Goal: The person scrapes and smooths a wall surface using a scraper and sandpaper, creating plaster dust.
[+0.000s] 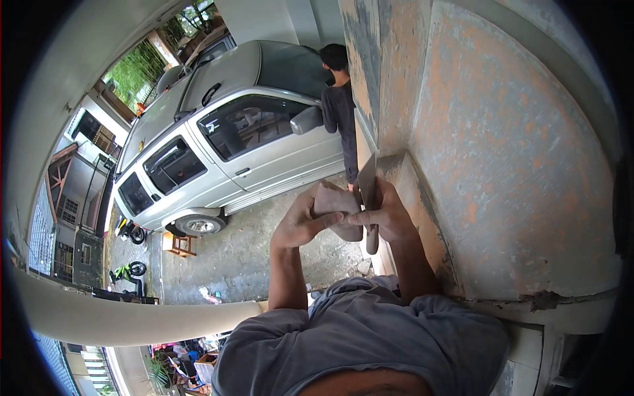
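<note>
In front of my chest, my left hand [296,223] is closed around a folded grey-brown sheet [335,203] that looks like sandpaper. My right hand [391,214] grips a putty knife [367,177], its flat blade pointing up and away and its handle end showing below the fingers. Both thumbs come together at the sheet's near side, where the right thumb seems to touch it. Fingers behind the sheet and knife are hidden. To the right stands a wall [508,152] with patchy grey and orange scraped paint.
A silver van [264,148] is parked ahead on the left. Another person [339,112] in dark clothes stands beside it, behind the wall's corner. A wooden stool [179,244] sits on the concrete floor [244,270]. Motorbikes [132,272] stand farther left, beyond a pale column [152,323].
</note>
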{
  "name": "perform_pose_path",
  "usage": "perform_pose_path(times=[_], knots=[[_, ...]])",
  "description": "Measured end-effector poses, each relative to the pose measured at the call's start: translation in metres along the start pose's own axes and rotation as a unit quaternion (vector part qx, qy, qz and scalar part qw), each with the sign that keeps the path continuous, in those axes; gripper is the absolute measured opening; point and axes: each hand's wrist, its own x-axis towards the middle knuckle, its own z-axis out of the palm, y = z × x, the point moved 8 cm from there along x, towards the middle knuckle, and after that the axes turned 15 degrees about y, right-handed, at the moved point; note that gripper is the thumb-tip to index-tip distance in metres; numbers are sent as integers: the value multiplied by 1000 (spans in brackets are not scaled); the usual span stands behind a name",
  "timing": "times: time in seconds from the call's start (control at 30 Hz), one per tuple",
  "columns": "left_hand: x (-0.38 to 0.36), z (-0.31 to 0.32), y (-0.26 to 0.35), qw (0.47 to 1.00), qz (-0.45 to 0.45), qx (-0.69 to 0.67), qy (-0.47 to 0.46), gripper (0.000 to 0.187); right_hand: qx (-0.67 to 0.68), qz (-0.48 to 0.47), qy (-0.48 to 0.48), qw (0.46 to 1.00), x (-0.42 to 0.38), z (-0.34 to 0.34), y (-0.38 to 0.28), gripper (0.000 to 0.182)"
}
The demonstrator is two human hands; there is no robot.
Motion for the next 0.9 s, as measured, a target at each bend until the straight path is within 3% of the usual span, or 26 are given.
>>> perform_pose_path(times=[0.1, 0.17, 0.23, 0.3, 0.33, 0.4, 0.43, 0.47, 0.5, 0.53, 0.6, 0.63, 0.7, 0.77, 0.83, 0.87, 0.9], knots=[[-1, 2, 8, 1000, -16, -7, 22, 19, 9, -3, -5, 1000, 1, -6, 5, 53], [2, -1, 5, 998, -21, 59, -10, 17, -21, -18, 72, 997, 2, -18, 4, 54], [11, -6, 33, 965, 117, 233, -19, 16, -79, -86, 105, 988, 6, -26, -2, 53], [29, -21, 77, 959, 211, 179, 64, 17, -72, -130, 160, 976, 6, -28, -26, 45], [39, -25, 114, 928, 281, 196, 146, 16, -80, -141, 148, 976, 10, -31, -25, 45], [65, -15, 194, 827, 391, 283, 288, 17, -69, -251, 205, 943, 17, -54, -35, 37], [85, -1, 223, 788, 482, 258, 283, 33, -74, -257, 195, 944, 21, -50, -38, 37], [106, 15, 244, 776, 494, 261, 292, 35, -70, -293, 213, 930, 21, -48, -46, 33], [134, 31, 256, 729, 574, 248, 279, 35, -63, -329, 231, 913, 20, -47, -52, 29], [149, 47, 268, 675, 649, 234, 262, 36, -36, -295, 204, 933, 30, -50, -43, 24], [211, 65, 254, 833, 457, 258, 179, 36, -43, -292, 185, 937, 43, -51, -32, 22], [211, 67, 250, 831, 460, 259, 176, 36, -51, -283, 173, 942, 51, -52, -24, 20], [180, 73, 241, 772, 603, 119, 160, 39, -34, -271, 172, 946, 67, -64, -9, 20], [194, 72, 240, 759, 624, 114, 146, 38, -21, -238, 128, 963, 82, -67, 2, 20], [229, 62, 269, 817, 549, 113, 136, 40, -19, -224, 130, 966, 86, -65, 0, 19], [240, 58, 284, 841, 482, 148, 194, 42, -14, -231, 127, 965, 85, -64, 0, 19], [243, 57, 286, 843, 480, 147, 191, 42, -10, -234, 126, 964, 83, -64, 2, 18]])
